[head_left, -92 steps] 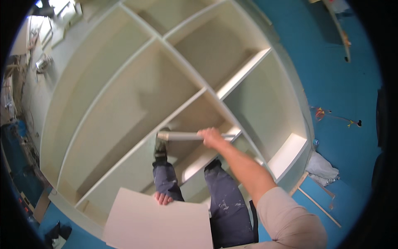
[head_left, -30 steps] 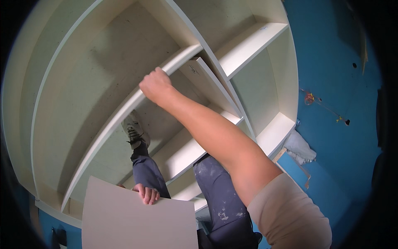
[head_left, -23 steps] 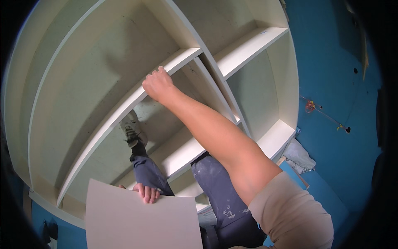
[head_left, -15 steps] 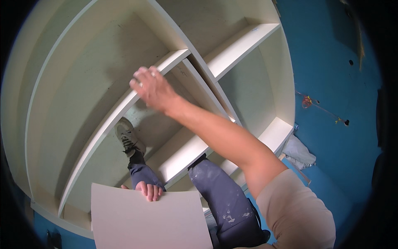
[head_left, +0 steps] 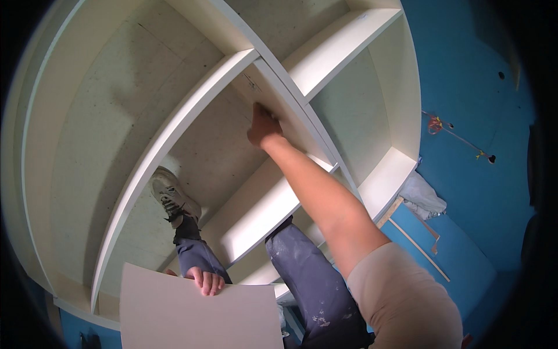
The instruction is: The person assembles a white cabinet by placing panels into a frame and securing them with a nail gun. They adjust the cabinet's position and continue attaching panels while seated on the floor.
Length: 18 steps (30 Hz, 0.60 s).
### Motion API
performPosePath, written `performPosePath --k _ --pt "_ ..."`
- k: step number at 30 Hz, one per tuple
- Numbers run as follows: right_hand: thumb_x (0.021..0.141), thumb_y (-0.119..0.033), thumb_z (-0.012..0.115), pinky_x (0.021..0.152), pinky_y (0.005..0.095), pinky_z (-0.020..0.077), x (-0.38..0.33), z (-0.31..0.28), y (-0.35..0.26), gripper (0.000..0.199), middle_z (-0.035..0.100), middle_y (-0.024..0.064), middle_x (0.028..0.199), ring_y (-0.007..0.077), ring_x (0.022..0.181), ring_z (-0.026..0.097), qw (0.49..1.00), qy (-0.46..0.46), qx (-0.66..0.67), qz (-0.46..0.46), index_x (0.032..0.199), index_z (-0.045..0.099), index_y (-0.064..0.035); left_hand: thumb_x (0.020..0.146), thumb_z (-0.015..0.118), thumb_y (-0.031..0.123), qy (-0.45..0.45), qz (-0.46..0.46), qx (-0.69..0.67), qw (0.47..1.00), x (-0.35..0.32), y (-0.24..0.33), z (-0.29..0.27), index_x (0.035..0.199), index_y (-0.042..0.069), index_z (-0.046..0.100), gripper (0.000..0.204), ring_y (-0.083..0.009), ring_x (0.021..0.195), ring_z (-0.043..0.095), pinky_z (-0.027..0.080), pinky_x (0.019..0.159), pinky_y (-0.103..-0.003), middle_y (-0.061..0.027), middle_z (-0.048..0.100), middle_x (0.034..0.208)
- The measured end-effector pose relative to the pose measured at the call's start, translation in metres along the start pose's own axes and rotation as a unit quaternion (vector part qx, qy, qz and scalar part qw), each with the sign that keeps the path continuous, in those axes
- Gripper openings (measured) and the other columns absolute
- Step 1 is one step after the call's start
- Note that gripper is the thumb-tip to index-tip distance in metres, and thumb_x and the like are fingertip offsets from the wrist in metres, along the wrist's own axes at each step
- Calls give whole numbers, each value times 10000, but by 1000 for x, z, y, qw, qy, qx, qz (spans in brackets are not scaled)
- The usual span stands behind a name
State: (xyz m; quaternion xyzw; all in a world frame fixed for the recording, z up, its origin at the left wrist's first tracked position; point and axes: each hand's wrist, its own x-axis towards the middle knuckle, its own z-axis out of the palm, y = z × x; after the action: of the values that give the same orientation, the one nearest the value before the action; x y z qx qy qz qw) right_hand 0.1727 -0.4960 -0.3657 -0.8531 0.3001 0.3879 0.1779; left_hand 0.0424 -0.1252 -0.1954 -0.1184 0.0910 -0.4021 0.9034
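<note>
Short white panel is stood on edge inside the shelving unit, in the cell left of the long partition and well in from the unit's right edge. It is set along that partition, with a thin seam seen between them, and spans from the upper-right end of the curved shelf board toward the lower shelf board. The right hand is held at the panel's inner face with its fingers bent; whether it is pressed there or only brought close cannot be told. Pale board is held upright by the left hand, whose fingers are folded over its top edge, outside the unit's lower edge. A shoe is planted on the back of the same cell.

The step in hand is judged to be the seating of the panel against the partition. Even pressure along the panel's length seems called for next, with both ends checked for flushness and the pale board kept steady meanwhile.
</note>
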Motion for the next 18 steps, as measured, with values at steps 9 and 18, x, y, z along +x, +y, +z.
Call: performPosePath --k 9,18 --pt "846 -155 561 913 426 528 -31 -86 -47 372 610 248 1231 343 1168 603 992 -116 41 -27 1178 587 11 977 221 694 -26 -31 0 999 28 1 3 1122 49 538 733 -267 944 602 393 938 -447 -112 632 979" --pt "886 -139 596 1108 569 318 -96 -91 -164 226 653 127 1118 304 1133 599 861 133 -218 -439 1087 666 -62 974 166 713 -3 -14 0 1000 42 -7 30 1050 51 518 754 -258 872 574 392 917 -445 -118 615 927"
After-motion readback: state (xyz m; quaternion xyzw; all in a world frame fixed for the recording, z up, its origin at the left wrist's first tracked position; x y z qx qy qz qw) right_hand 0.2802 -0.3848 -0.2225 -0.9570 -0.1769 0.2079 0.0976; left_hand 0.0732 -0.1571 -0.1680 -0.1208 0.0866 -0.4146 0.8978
